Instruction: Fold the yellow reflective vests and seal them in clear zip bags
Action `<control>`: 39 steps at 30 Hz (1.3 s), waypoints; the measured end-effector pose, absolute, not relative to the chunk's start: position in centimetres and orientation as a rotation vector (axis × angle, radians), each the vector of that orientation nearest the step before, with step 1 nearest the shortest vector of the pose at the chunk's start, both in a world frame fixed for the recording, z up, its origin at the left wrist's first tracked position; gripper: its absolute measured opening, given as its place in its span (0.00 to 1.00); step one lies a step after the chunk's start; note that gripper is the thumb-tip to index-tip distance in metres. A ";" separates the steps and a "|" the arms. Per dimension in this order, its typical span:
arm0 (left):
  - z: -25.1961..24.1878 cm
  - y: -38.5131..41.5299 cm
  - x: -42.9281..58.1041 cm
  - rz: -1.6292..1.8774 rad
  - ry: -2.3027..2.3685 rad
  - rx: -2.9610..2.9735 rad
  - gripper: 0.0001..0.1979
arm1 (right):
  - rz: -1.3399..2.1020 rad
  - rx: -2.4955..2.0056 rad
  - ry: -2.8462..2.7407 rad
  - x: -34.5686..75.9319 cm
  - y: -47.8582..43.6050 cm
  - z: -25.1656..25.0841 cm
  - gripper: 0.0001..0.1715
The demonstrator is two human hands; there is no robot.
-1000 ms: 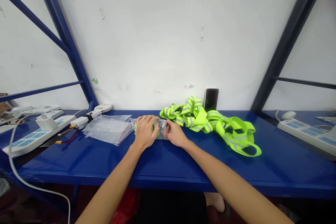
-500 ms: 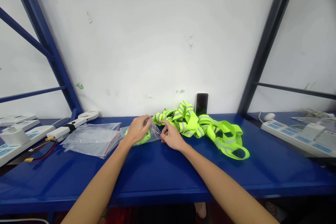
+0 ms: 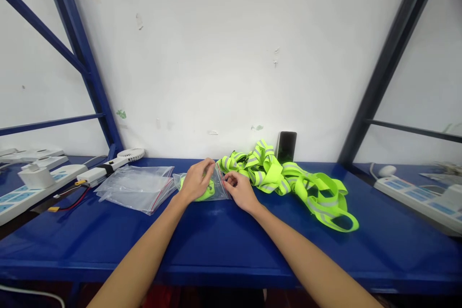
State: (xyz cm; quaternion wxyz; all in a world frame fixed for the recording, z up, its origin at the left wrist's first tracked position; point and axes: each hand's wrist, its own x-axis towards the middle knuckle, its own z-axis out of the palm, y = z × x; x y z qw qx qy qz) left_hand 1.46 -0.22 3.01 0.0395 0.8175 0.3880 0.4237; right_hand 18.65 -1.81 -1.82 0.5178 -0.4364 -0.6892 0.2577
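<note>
A clear zip-lock bag [image 3: 221, 191] with a red strip along its right end lies on the blue table, a neon-yellow strap [image 3: 207, 193] bundled inside it. Across the bag rests my left hand [image 3: 197, 180], its fingers curled over the top edge and holding it down. My right hand [image 3: 241, 190] pinches the bag's red-striped end between thumb and fingers. Just behind and right of that hand lies a tangled heap of neon-yellow reflective straps [image 3: 269, 173], with grey bands along them. A stack of flat clear zip-lock bags [image 3: 133, 190] sits to the left.
A black-screened phone [image 3: 287, 147] leans against the white wall behind the straps. At the left are a small white fan [image 3: 130, 155], a cable with yellow connectors [image 3: 74, 204] and a power strip [image 3: 18, 202]. Another power strip [image 3: 420, 197] is at the right. Blue posts frame the table.
My right fingers have closed in on the bag's striped end, the forefinger now drawn in. My left hand stays over the bag. The whole view has shifted slightly.
</note>
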 end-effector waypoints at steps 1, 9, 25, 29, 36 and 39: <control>3.1 -0.3 1.4 1.291 1.175 2.510 0.15 | 0.607 -1.033 -1.641 18.6 -1.8 -1.8 0.06; 3.2 -0.3 1.1 1.239 1.113 2.504 0.16 | 0.540 -1.028 -1.615 18.8 -2.3 -1.7 0.14; 2.2 -0.1 1.4 1.224 1.247 2.643 0.14 | 1.011 -1.015 -1.430 17.5 -2.2 -1.6 0.17; 2.1 -0.3 1.5 1.213 1.266 2.641 0.14 | 1.044 -0.989 -1.382 17.6 -1.8 -2.0 0.17; 2.0 -0.3 1.6 1.201 1.272 2.628 0.14 | 1.061 -0.987 -1.398 17.7 -1.7 -2.2 0.17; 2.0 -0.3 1.6 1.202 1.273 2.630 0.14 | 1.056 -0.990 -1.394 17.7 -1.7 -2.2 0.17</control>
